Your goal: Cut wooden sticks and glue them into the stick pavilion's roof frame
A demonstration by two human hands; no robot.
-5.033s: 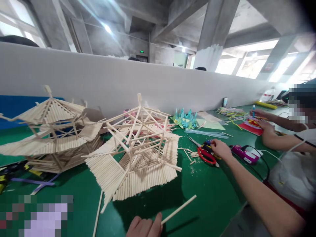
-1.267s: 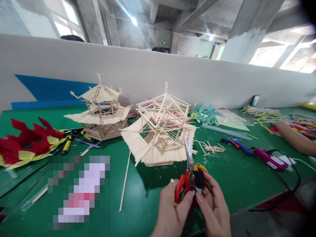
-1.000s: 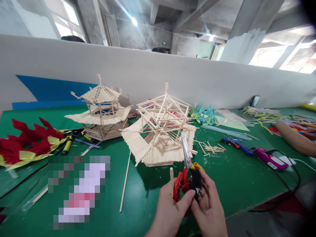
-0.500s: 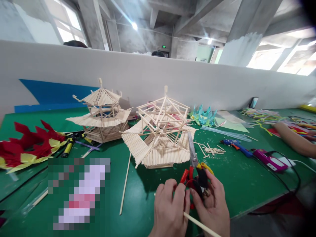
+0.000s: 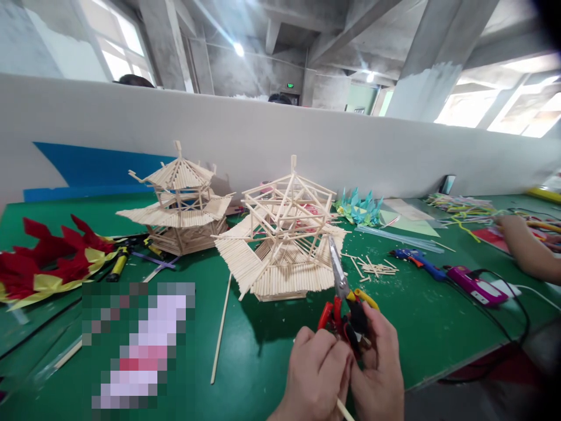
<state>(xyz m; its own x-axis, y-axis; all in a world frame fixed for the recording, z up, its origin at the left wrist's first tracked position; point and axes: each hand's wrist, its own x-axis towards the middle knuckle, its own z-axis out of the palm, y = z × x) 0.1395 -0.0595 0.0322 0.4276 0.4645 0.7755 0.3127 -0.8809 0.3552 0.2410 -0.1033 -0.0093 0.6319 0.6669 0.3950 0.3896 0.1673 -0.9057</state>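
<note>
My left hand (image 5: pixel 318 371) is closed on a thin wooden stick (image 5: pixel 345 410), whose end shows below the fingers. My right hand (image 5: pixel 377 365) is pressed against it, its fingers curled around the handles of scissors (image 5: pixel 339 272). The blades point up and away, with the tip in front of the nearer wooden stick pavilion (image 5: pixel 289 275). Red handle parts (image 5: pixel 326 316) show beside the yellow and black ones; whether they belong to a second tool I cannot tell. This pavilion has a bare stick frame on top and a covered lower roof.
A second stick pavilion (image 5: pixel 177 216) stands behind to the left. Short cut sticks (image 5: pixel 374 267), a blue glue gun (image 5: pixel 416 258) and a purple power strip (image 5: pixel 475 285) lie to the right. Red paper shapes (image 5: pixel 48 251) are at left. Another person's arm (image 5: pixel 528 248) reaches in at right.
My left hand has moved right, closer against my right hand. The stick now shows less and points more steeply downward. The scissor tip has swung slightly left.
</note>
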